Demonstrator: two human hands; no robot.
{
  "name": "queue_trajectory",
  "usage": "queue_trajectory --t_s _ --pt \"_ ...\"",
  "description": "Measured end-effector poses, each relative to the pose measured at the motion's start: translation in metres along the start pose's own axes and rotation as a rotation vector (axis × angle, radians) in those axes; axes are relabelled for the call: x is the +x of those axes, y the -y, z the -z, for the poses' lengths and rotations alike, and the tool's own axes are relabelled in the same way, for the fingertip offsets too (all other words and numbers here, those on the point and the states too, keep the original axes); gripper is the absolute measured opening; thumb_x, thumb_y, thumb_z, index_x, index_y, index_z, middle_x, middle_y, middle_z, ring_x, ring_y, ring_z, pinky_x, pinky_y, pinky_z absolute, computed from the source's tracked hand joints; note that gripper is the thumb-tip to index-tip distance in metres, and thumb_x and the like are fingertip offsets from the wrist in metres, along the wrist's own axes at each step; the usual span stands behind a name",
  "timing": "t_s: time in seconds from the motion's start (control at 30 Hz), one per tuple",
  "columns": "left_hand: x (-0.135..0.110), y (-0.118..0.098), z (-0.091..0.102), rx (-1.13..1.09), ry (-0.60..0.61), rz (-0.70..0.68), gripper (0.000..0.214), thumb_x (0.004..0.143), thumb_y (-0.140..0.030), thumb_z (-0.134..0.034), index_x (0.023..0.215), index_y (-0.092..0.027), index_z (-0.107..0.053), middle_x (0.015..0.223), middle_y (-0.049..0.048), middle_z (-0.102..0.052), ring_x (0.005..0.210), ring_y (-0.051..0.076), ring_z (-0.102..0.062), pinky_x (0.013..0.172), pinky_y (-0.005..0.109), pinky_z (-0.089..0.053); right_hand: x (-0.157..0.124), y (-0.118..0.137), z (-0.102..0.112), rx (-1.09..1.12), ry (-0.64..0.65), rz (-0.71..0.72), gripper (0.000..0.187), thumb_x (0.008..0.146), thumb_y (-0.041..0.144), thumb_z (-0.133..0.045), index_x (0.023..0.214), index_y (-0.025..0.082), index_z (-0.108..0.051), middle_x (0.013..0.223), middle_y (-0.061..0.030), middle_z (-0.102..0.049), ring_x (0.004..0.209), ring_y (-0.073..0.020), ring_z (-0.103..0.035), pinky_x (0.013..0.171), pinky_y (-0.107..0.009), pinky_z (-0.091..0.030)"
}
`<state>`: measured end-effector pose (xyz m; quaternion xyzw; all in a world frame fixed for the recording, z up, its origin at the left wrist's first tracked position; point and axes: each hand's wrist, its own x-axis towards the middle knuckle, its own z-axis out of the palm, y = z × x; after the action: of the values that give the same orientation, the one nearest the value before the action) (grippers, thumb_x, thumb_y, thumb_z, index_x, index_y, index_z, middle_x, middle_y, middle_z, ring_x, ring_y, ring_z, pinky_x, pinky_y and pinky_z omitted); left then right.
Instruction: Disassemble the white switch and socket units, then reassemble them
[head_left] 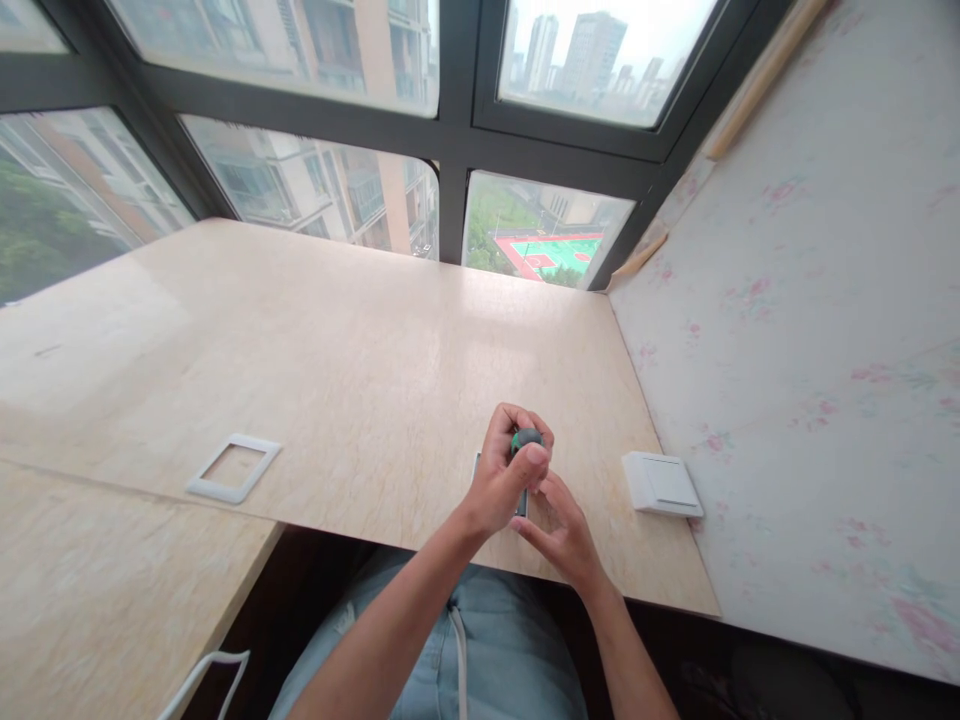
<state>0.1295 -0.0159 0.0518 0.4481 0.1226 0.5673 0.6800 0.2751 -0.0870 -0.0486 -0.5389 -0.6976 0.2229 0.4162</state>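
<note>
My left hand [504,468] is closed around the green-and-black handle of a screwdriver [529,438], which stands roughly upright with its shaft and tip hidden by my fingers. Beneath it, on the stone-like counter, is a small white-edged piece with a dark inside [521,504], mostly covered by my hands. My right hand [561,525] is curled against the near right side of this piece, thumb low and fingers close to the screwdriver.
A white square frame [264,464] lies flat on the counter [360,380] to the left. To the right, a white switch plate [664,484] sits near the flower-patterned wall [795,400]. Dark-framed windows [454,150] rise behind. The counter's front edge is close to my lap.
</note>
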Motion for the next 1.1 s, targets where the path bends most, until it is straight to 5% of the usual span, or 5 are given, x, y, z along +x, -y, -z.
queue_trajectory --t_s 0.2,0.47,0.6,0.77,1.1 --pt "0.005 -0.011 -0.003 0.103 0.081 0.049 0.042 0.096 -0.058 -0.052 0.094 -0.017 -0.062 0.086 0.0054 -0.058 0.077 0.016 -0.057 0.07 0.029 -0.047 0.0 -0.001 -0.001 -0.018 -0.027 0.007 0.051 0.085 0.041 -0.075 0.131 0.027 -0.059 0.137 -0.0137 -0.061 0.129 -0.0337 -0.058 0.107 -0.056 -0.049" --pt "0.015 -0.003 0.008 -0.156 0.173 0.021 0.054 0.086 -0.076 -0.053 0.094 -0.023 -0.044 0.062 -0.005 -0.054 0.046 0.008 -0.039 0.043 0.018 -0.031 -0.002 -0.006 -0.002 -0.008 -0.027 0.009 0.055 0.083 0.039 -0.078 0.133 0.026 -0.059 0.138 -0.0144 -0.061 0.13 -0.0325 -0.057 0.108 -0.054 -0.049" --pt "0.015 -0.001 0.011 -0.08 0.169 0.031 0.047 0.08 -0.056 -0.077 0.092 -0.023 -0.045 0.072 -0.0042 -0.057 0.054 0.007 -0.046 0.051 0.019 -0.038 -0.001 -0.004 -0.002 0.019 -0.011 0.001 0.055 0.083 0.038 -0.078 0.133 0.027 -0.059 0.139 -0.0134 -0.06 0.132 -0.0323 -0.055 0.11 -0.054 -0.047" --pt "0.013 -0.013 0.007 0.129 0.138 -0.005 0.042 0.091 -0.058 -0.062 0.091 -0.017 -0.07 0.092 0.0069 -0.061 0.081 0.015 -0.055 0.072 0.027 -0.046 0.0 -0.003 -0.002 -0.002 -0.03 0.02 0.052 0.083 0.04 -0.078 0.131 0.027 -0.06 0.141 -0.0131 -0.06 0.132 -0.0325 -0.055 0.11 -0.053 -0.047" --pt "0.015 -0.006 0.004 -0.113 0.144 0.083 0.05 0.087 -0.069 -0.059 0.097 -0.02 -0.053 0.068 -0.0012 -0.058 0.057 0.011 -0.049 0.053 0.022 -0.037 -0.001 -0.003 -0.002 -0.018 -0.048 0.018 0.054 0.083 0.042 -0.078 0.131 0.026 -0.061 0.138 -0.0148 -0.062 0.129 -0.0329 -0.059 0.106 -0.052 -0.051"
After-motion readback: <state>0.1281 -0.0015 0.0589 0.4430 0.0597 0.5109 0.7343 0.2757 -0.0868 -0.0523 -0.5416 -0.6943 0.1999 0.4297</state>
